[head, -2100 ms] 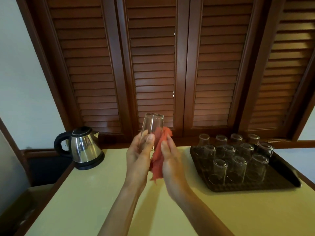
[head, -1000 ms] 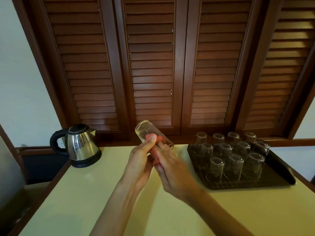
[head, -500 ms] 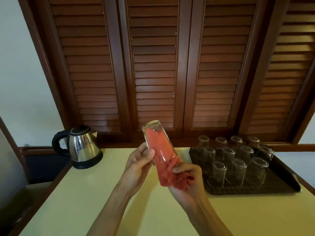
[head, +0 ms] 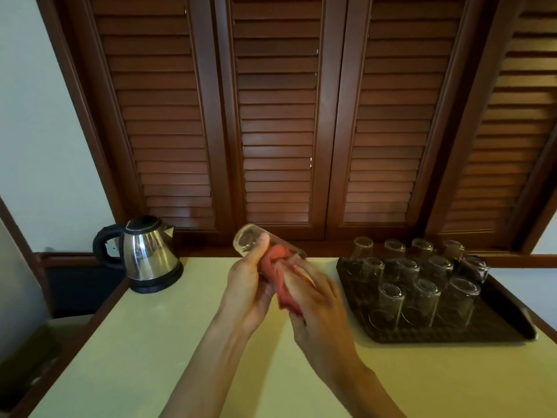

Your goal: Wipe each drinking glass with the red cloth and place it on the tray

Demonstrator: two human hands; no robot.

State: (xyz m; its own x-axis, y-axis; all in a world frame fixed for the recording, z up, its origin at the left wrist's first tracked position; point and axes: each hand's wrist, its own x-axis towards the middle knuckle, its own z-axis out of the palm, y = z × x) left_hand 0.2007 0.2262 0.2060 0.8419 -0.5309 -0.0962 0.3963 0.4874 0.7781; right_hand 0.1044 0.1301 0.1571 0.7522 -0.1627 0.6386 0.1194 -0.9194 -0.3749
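My left hand grips a clear drinking glass, tilted with its base up and to the left, above the middle of the yellow table. My right hand holds the red cloth, with part of the cloth bunched inside the glass and the rest trailing down between my palms. To the right lies a dark tray carrying several glasses that stand upside down in rows.
A steel electric kettle with a black handle stands at the table's back left. Brown louvred doors close off the back. The table's wooden edge runs down the left, with a lower dark area beyond it.
The glass has tipped further to the left. Less red cloth shows inside it. My right hand has moved up against the glass mouth, closer to my left hand.
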